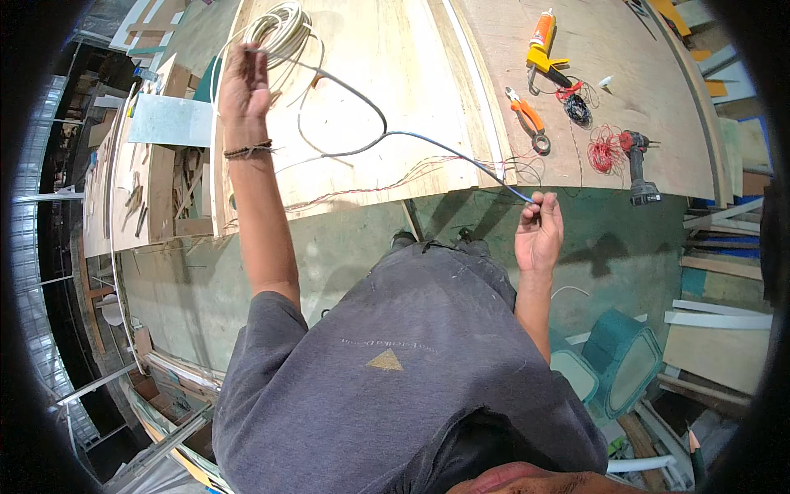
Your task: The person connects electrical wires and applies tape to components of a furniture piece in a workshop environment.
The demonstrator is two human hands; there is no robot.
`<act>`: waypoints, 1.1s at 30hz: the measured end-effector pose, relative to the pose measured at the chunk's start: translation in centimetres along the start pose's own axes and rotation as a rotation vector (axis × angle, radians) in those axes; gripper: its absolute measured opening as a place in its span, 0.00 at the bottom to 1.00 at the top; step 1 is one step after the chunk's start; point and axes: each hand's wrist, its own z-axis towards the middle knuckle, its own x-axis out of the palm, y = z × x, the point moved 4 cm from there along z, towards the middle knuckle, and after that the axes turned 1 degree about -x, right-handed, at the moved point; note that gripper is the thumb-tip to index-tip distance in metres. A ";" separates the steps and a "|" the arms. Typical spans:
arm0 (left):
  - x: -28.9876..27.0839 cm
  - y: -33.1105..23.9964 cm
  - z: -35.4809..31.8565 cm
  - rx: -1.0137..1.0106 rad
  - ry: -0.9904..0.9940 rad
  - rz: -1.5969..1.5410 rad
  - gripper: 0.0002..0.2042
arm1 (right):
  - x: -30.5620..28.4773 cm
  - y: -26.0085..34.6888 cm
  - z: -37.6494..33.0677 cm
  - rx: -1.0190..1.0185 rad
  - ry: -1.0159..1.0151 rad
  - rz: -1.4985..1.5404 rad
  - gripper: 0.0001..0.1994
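Note:
My left hand (247, 86) is raised over the far left of the wooden panel, its fingers closed on a dark grey cable (362, 95). From there the cable curves right to a split near the panel's middle. A blue wire (448, 146) leads from that split toward me, and my right hand (540, 235) pinches its near end at the panel's front edge. Another dark length bends back left from the split and lies on the panel. A coil of white cable (284, 25) rests beside my left hand. Thin red and black wires (374, 188) run along the front edge.
On the right of the table lie orange-handled pliers (527, 115), a yellow caulking gun (543, 58), a bundle of black wire (578, 109), a red wire bundle (605, 150) and a cordless drill (638, 165). Scrap boards (720, 354) and green padded pieces (623, 362) stand at right.

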 end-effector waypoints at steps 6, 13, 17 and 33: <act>-14.4 -6.3 7.9 0.191 -0.279 0.071 0.07 | -10.0 -2.0 2.0 0.014 -0.159 -0.068 0.08; -27.8 -14.8 10.7 0.272 -0.492 0.059 0.14 | -21.8 -3.0 1.6 0.046 -0.516 -0.077 0.09; -15.1 -7.7 6.0 0.249 -0.319 0.060 0.21 | -19.7 -0.4 0.8 -0.051 -0.472 -0.019 0.09; 15.7 21.0 -24.7 -0.625 1.376 0.791 0.20 | 9.4 8.8 -1.1 -0.329 0.232 -0.252 0.11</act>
